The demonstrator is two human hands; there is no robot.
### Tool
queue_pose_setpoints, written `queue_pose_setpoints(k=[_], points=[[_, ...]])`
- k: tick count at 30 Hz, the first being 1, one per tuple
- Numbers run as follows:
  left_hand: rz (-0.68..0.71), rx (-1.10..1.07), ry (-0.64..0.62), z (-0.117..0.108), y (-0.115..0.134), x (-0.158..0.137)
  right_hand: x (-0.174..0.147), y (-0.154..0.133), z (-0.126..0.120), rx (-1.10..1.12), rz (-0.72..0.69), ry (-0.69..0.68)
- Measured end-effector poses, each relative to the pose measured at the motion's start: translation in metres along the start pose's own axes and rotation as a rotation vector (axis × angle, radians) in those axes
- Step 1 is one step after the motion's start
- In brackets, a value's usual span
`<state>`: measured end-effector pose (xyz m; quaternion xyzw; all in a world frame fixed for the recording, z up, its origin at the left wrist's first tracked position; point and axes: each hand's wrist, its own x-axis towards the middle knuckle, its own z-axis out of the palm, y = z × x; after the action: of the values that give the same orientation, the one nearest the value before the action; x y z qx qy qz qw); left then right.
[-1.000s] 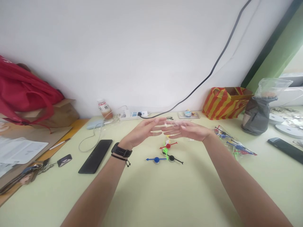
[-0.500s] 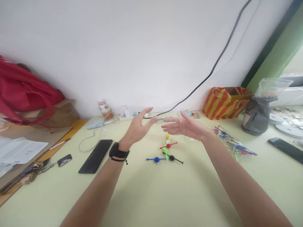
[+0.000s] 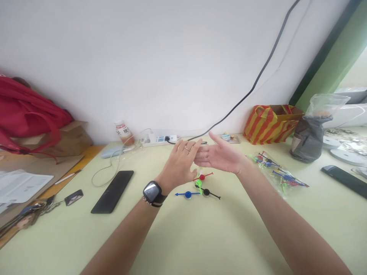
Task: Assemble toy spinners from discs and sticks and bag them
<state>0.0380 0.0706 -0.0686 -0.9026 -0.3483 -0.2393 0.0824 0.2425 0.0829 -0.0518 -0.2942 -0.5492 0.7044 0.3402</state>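
Note:
My left hand, with a ring and a dark watch, is raised over the table with its fingers stretched out and its back toward me. Its fingers overlap the fingertips of my right hand, whose palm faces me with the thumb up. Nothing shows in either hand. Below them on the tabletop lie small plastic arrow spinners: a blue spinner, a black spinner, a green spinner and a red spinner. My hands partly cover the red one and the area behind it.
Clear bags of spinners lie right of my right arm. A black phone is at left. A bottle and a power strip stand by the wall. A striped bag and a grey bag are back right.
My left hand has moved right and turned its back toward me. My hands were apart and now meet at the fingers. The spinners have stayed in place.

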Motion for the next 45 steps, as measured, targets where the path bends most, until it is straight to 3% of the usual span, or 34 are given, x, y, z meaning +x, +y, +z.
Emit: queue_pose_setpoints(k=[3, 5, 7, 10, 11, 13, 16, 19, 23, 29, 40, 45], points=[[-0.052, -0.07, -0.011, 0.004, -0.015, -0.004, -0.006, -0.008, -0.006, 0.079, 0.075, 0.06], [-0.134, -0.172, -0.033, 0.008, -0.028, -0.008, -0.007, -0.012, -0.012, 0.035, 0.04, 0.195], [-0.246, -0.338, -0.079, 0.013, -0.044, -0.012, -0.005, -0.011, -0.02, -0.105, -0.044, 0.389], [-0.429, -0.58, -0.145, 0.02, -0.069, -0.019, 0.003, 0.003, -0.035, -0.502, -0.145, 0.656], [-0.49, -0.673, -0.16, 0.021, -0.075, -0.021, 0.006, 0.011, -0.039, -0.654, -0.136, 0.653], [-0.573, -0.898, -0.174, 0.023, -0.083, -0.024, 0.013, 0.031, -0.046, -0.894, -0.082, 0.483], [-0.639, -1.205, -0.15, 0.022, -0.087, -0.025, 0.02, 0.058, -0.047, -1.017, -0.028, 0.286], [-0.696, -1.487, -0.125, 0.02, -0.085, -0.026, 0.028, 0.074, -0.042, -1.014, -0.006, 0.267], [-0.736, -1.741, -0.174, 0.019, -0.083, -0.026, 0.035, 0.078, -0.046, -0.956, 0.004, 0.339], [-0.74, -1.673, -0.216, 0.012, -0.08, -0.025, 0.028, 0.069, -0.069, -0.737, -0.025, 0.565], [-0.534, -0.978, -0.399, 0.0, -0.08, -0.024, 0.007, 0.031, -0.071, -0.439, -0.241, 0.677], [-0.44, -0.926, -0.503, -0.003, -0.079, -0.023, -0.006, 0.01, -0.062, -0.587, -0.166, 0.694]])
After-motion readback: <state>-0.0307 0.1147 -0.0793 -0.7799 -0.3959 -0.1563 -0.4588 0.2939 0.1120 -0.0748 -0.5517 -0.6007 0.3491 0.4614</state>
